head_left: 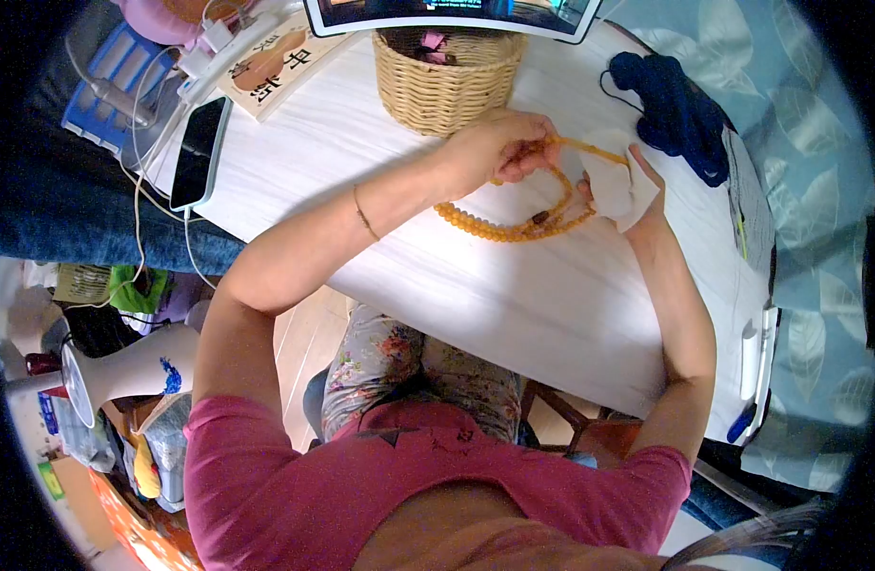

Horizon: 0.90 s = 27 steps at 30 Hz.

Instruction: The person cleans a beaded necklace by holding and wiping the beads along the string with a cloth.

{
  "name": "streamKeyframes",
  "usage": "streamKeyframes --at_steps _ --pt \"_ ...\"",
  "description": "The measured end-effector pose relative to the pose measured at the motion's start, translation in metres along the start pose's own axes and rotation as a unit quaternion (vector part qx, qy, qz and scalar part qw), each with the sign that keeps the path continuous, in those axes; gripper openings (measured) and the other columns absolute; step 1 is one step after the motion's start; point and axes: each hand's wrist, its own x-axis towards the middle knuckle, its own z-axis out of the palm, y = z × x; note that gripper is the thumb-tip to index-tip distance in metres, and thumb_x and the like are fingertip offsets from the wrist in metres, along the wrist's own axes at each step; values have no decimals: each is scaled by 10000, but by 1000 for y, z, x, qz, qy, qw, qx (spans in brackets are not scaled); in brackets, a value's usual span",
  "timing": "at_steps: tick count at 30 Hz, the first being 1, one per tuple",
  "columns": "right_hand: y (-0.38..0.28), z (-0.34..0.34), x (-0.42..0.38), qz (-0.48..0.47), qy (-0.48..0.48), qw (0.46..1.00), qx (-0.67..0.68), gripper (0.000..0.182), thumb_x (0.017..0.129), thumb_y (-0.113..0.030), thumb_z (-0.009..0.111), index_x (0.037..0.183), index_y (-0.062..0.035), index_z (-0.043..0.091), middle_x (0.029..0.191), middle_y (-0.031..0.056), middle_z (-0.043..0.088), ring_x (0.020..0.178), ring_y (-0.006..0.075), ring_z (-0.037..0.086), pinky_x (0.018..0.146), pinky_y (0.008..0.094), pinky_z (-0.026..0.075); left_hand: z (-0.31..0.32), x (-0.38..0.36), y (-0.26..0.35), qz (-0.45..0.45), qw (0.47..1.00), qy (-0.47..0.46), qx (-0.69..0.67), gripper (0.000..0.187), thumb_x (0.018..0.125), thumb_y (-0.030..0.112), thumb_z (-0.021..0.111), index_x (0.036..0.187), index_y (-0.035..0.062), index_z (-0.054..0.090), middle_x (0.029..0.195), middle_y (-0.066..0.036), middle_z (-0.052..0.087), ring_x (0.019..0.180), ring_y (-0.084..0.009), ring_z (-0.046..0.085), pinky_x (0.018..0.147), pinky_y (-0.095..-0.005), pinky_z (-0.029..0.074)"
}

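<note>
At your far left, below table height, sits a white, funnel-shaped object (138, 364); the lens edge is poor there, so it may be a lamp or a fan. Above it, a blue plastic rack (114, 76) stands beside tangled white cables. Next comes a dark-screened phone in a pale case (199, 152), lying on the white, marble-look table (495, 305) with a white cable plugged into its near end. Beyond it lies a cream book with black characters (295, 67). A thin bracelet (365, 213) circles your left wrist.

The round, tan wicker basket (447, 90) stands just past your left hand (504, 152), whose fingertips pinch the strand of round, amber-yellow beads (485, 228). The strand hangs in loops between your hands, over the table, with one dark brown bead (539, 218) among the yellow.

Your right hand (651, 211) holds a thin white cloth or tissue (611, 186), its fingers bent around it; a taut length of beads runs from your left fingertips to this cloth. You cannot tell how tightly those partly hidden fingers press. Farther right rests a bundled navy-blue fabric (680, 119), near a blue-grey, leaf-patterned curtain (809, 324).
</note>
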Motion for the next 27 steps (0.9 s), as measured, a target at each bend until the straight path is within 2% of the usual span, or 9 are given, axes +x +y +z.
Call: streamKeyframes --at_steps 5,8,11,15,17,20,22,25,27 --pt "0 -7 1 23 -96 995 33 438 795 -378 369 1024 -10 438 881 169 535 769 309 545 667 415 469 3 0 4 35 998 -14 53 166 787 178 420 724 29 457 533 -1 385 445 -66 312 394 -189 248" --pt "4 11 -8 -2 3 1000 -23 438 809 -353 354 1084 -15 396 906 172 531 812 314 538 669 410 471 9 -2 9 50 999 4 -7 136 773 162 428 749 29 439 546 -4 386 437 -70 317 386 -187 252" --pt "3 31 -33 -10 -46 990 -131 419 808 -326 364 1091 -18 383 886 156 536 786 286 547 673 404 470 5 -1 14 65 996 -17 -64 119 762 147 431 758 28 434 561 -14 386 439 -78 327 385 -185 263" --pt "-7 34 -56 -47 -240 965 -92 388 802 -304 383 1073 -26 391 865 137 533 757 258 546 661 398 474 4 -7 21 55 989 -74 -114 104 753 89 403 736 10 467 572 -21 415 450 -64 327 403 -181 252" --pt "-14 36 -60 -52 -367 929 -26 373 800 -293 392 1065 -30 395 854 127 532 742 244 546 656 395 476 9 -10 21 46 986 -93 -128 108 755 92 403 736 8 468 571 -25 417 440 -65 321 397 -183 250" --pt "-23 36 -58 -39 -479 876 47 351 795 -276 406 1051 -36 400 838 113 530 720 223 545 648 391 478 13 -10 22 50 985 -90 -141 109 756 92 401 739 7 468 565 -28 419 435 -67 324 392 -184 248" --pt "-25 25 -44 -60 -460 885 37 337 792 -265 416 1043 -39 404 827 103 529 706 209 545 642 388 480 13 -9 21 59 986 -74 -136 109 756 92 400 740 7 467 564 -29 419 440 -69 327 395 -185 251" --pt "-18 -5 -19 -171 -250 945 -120 282 793 -254 432 976 -41 417 820 81 500 714 220 512 583 355 478 8 -5 18 71 991 -55 -100 108 753 101 403 739 8 455 573 -29 403 461 -72 329 399 -185 260" --pt "-8 8 -8 -178 -102 974 -101 292 794 -266 442 974 -38 411 872 91 485 754 210 504 558 333 474 6 -4 17 74 994 -52 -64 111 749 116 407 738 10 434 584 -25 377 482 -74 329 395 -183 267"
